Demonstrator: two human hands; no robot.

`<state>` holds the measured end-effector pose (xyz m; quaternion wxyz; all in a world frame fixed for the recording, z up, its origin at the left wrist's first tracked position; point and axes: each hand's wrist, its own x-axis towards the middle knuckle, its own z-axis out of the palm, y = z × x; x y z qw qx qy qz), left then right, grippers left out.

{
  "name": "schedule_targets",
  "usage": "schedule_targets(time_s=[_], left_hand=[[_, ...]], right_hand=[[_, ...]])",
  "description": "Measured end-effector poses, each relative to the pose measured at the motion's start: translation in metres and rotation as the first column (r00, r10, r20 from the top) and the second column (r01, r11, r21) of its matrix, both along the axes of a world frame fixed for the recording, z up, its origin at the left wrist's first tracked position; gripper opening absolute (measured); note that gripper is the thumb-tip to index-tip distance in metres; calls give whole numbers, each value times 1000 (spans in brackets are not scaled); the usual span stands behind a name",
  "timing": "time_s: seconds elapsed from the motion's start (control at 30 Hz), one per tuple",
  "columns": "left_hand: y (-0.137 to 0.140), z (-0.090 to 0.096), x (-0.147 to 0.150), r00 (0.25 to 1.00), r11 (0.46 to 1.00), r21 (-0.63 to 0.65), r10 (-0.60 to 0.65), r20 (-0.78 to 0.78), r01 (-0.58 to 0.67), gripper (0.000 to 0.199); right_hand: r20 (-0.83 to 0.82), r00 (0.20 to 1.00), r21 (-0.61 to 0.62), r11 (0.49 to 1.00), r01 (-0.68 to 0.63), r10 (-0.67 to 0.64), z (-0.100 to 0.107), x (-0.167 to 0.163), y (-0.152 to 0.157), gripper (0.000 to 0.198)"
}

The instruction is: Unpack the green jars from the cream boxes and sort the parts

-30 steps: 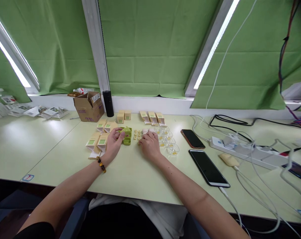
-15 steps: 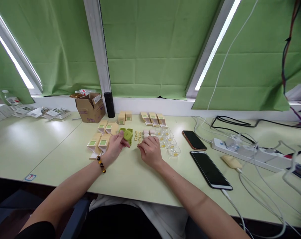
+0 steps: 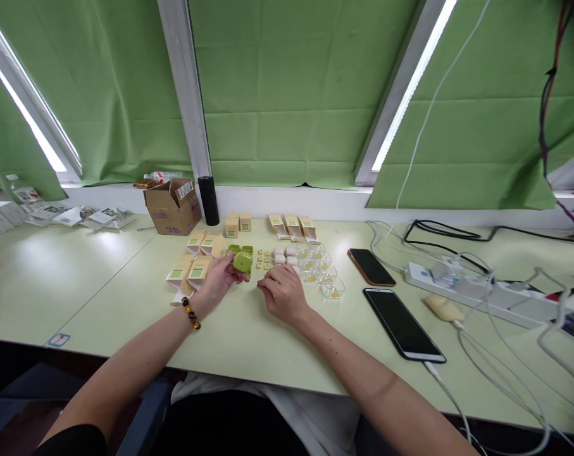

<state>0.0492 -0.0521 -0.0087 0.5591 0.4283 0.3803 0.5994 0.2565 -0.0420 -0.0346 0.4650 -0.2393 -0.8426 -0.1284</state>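
My left hand grips a small green rounded plastic piece, thumb on top, just above other green pieces on the table. My right hand is a little to the right, thumb and fingertips pinched together; whatever they hold is too small or hidden to make out. Between the hands and slightly farther back lie small pale yellow square pieces in columns. Behind my right hand stand several white cylinders, partly covered by it. Clear plastic cups with yellow in them sit to the right.
Opened cream boxes lie left of my left hand, with closed boxes and more opened ones behind. A cardboard carton and black cylinder stand at the back. Phones, a power strip and cables occupy the right.
The green piece in my left hand has tilted and dropped slightly. My right hand has shifted a little left and toward me, fingertips still pinched.
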Motion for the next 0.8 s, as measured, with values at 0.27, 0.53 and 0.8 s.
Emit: schedule_targets(time_s=[0.27, 0.53, 0.8], left_hand=[[-2, 16, -15, 866, 972, 223, 54, -497, 68, 35], [-9, 32, -27, 353, 856, 384, 260, -899, 346, 16], [-5, 35, -41, 150, 833, 265, 220, -964, 485, 17]], right_hand=[[41, 996, 12, 997, -82, 81, -1, -1, -5, 19], [332, 930, -129, 984, -122, 159, -9, -4, -17, 16], [497, 830, -316, 943, -99, 254, -6, -8, -26, 13]])
